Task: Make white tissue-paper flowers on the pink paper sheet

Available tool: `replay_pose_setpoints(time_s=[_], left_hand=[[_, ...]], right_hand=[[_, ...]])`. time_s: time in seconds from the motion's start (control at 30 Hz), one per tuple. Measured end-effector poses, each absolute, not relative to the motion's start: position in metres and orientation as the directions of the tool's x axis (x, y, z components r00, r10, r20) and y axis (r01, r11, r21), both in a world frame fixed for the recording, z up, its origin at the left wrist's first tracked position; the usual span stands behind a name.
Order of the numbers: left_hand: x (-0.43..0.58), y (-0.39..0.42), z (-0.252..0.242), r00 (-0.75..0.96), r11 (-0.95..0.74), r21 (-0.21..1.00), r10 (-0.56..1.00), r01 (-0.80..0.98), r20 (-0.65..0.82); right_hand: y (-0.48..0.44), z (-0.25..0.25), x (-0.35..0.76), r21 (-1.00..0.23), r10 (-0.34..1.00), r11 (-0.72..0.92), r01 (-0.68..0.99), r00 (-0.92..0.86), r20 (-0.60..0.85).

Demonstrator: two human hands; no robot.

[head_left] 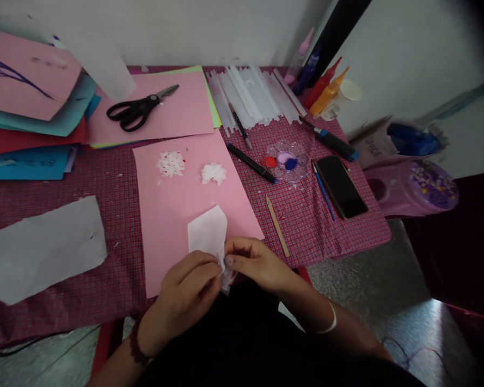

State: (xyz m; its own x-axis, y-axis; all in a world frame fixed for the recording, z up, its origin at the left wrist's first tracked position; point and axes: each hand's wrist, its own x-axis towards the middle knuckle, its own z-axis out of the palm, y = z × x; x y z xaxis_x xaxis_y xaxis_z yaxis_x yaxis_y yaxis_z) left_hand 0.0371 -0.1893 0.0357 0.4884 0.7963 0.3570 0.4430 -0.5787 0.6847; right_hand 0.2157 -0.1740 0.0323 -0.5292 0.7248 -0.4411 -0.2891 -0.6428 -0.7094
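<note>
A white paper piece (208,231) is held between both hands over the front edge of a pink sheet (161,209). My left hand (191,290) pinches it from the left, fingers closed. From the right, my right hand (256,263) grips the same paper with thumb and forefinger; its lower part is crumpled between the hands. Farther back on the pink sheet lie a pile of small white bits with red specks (171,163) and a second white clump (213,173).
Black scissors (139,110) rest on stacked paper at the back. Rightward are a marker (252,164), a paint palette (288,161), a wooden stick (277,226), a cutter (331,141) and a phone (341,186). Torn white paper (48,247) lies left; glue sticks (250,97) lie behind.
</note>
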Motion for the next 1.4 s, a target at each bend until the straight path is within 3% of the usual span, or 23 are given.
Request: replay_pose_setpoints(time_s=[0.2,0.3,0.37,0.43,0.5,0.57,0.67,0.8,0.9,1.03,1.17,1.4], left_hand=[[0.037,-0.189,0.034,0.474,-0.583,0.701,0.793,0.411,0.382],[0.037,-0.187,0.040,0.497,-0.510,0.798,0.808,0.322,0.316],[0.037,-0.186,0.044,0.490,-0.308,0.923,0.856,0.230,0.163],[0.038,-0.185,0.047,0.429,0.000,0.991,0.902,0.133,-0.057],[0.040,-0.184,0.046,0.356,0.264,0.964,0.897,0.041,-0.261],[0.043,-0.184,0.045,0.335,0.402,0.916,0.863,-0.002,-0.378],[0.047,-0.181,0.044,0.356,0.429,0.900,0.832,0.073,-0.426],[0.052,-0.178,0.049,0.428,0.323,0.906,0.802,0.275,-0.416],[0.054,-0.177,0.052,0.464,0.313,0.896,0.773,0.314,-0.432],[0.055,-0.180,0.047,0.470,0.473,0.847,0.707,0.243,-0.529],[0.056,-0.186,0.037,0.517,0.631,0.773,0.643,0.062,-0.566],[0.059,-0.191,0.031,0.537,0.602,0.799,0.672,0.006,-0.510]], right_hand=[[-0.174,0.030,0.214,-0.725,0.723,-0.639,-0.256,-0.521,-0.453],[-0.174,0.029,0.214,-0.770,0.745,-0.597,-0.227,-0.514,-0.426],[-0.174,0.030,0.214,-0.810,0.762,-0.554,-0.190,-0.509,-0.401],[-0.175,0.031,0.215,-0.853,0.776,-0.502,-0.141,-0.508,-0.373],[-0.176,0.032,0.217,-0.887,0.783,-0.454,-0.077,-0.509,-0.357],[-0.177,0.033,0.220,-0.906,0.785,-0.423,-0.020,-0.508,-0.355],[-0.179,0.035,0.224,-0.908,0.789,-0.418,-0.024,-0.505,-0.350],[-0.179,0.035,0.228,-0.880,0.798,-0.454,-0.137,-0.501,-0.334],[-0.181,0.034,0.230,-0.880,0.808,-0.452,-0.149,-0.486,-0.333],[-0.185,0.033,0.232,-0.900,0.822,-0.413,-0.136,-0.482,-0.304],[-0.189,0.035,0.234,-0.926,0.828,-0.367,-0.087,-0.484,-0.283],[-0.190,0.039,0.236,-0.955,0.849,-0.292,-0.055,-0.475,-0.232]])
